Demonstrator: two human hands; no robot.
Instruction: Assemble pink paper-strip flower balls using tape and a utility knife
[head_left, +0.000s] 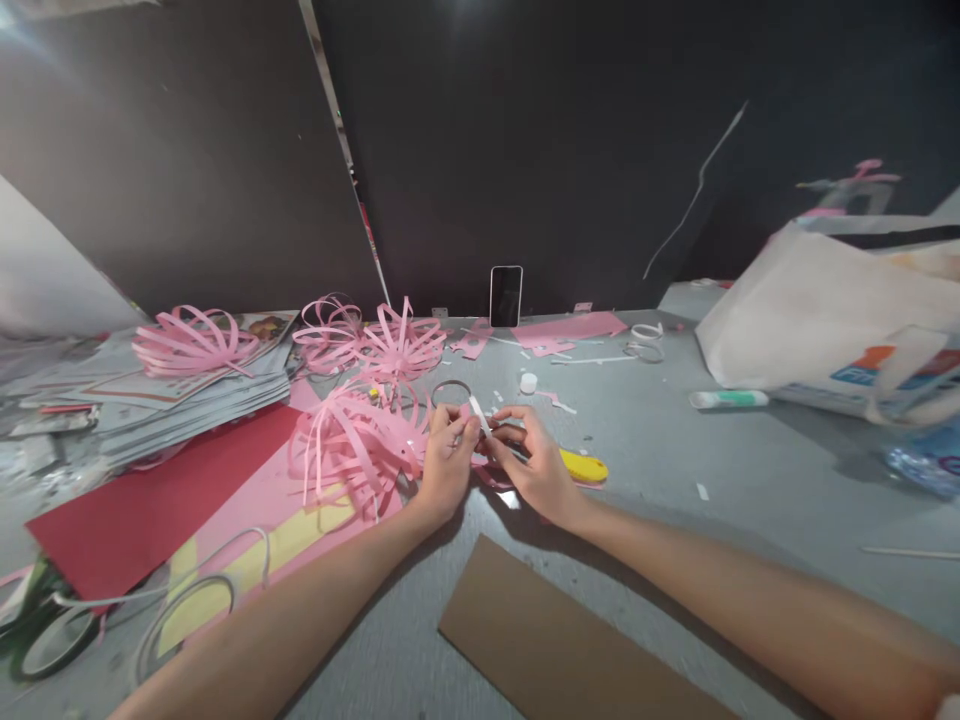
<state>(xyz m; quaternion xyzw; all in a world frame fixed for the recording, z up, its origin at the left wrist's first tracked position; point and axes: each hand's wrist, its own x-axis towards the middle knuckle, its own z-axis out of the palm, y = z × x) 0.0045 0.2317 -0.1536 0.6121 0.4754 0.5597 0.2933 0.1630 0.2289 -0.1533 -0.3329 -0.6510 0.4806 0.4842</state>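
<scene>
In front of me my left hand [448, 465] is closed in a pinch around a thin dark hoop [450, 382], whose curve rises above the fingers. A short white strip [479, 414] stands slanted between both hands, against the hoop. My right hand [538, 470] has its thumb and fingers pressed together at the strip's lower end. The fingers partly hide where strip and hoop meet. Just beside my right hand lies a yellow cutter [585, 466]. A pink paper-strip pompom [352, 445] lies close to my left hand.
More looped pink paper flowers [401, 345] and stacked papers [195, 410] lie left, near red card [165, 500] and scissors [52, 635]. A phone [506, 296] leans on the dark wall. Brown cardboard [555, 635] lies in front; a glue stick [727, 399] and white bag [795, 300] are right.
</scene>
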